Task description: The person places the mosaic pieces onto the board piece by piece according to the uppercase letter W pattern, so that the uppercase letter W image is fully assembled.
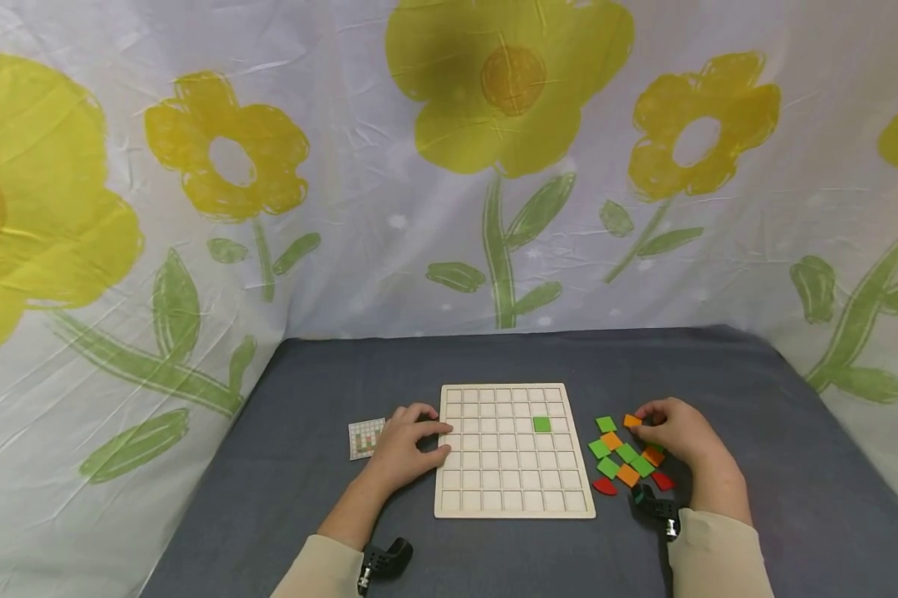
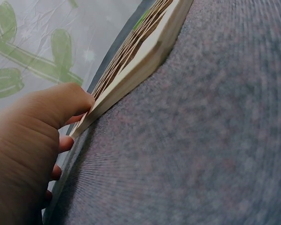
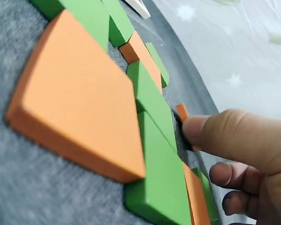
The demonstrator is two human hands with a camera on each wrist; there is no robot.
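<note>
While the right hand [image 1: 676, 430] pinches an orange tile [image 1: 631, 421], the grid board [image 1: 510, 459] lies left of that hand. The left hand [image 1: 402, 447], fingers relaxed, touches the board's nearer edge.

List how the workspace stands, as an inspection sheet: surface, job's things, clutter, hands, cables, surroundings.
Surface: dark grey cloth, flat under the board.
Job's things: grid board with one green tile in a cell; loose pieces, green, orange and red, right of it; printed card at left, partly hidden.
Clutter: nothing seen.
Hands: left hand touches the board's left edge; right hand pinches an orange tile.
Cables: none clearly made out.
Surroundings: pale hanging with yellow flowers.
</note>
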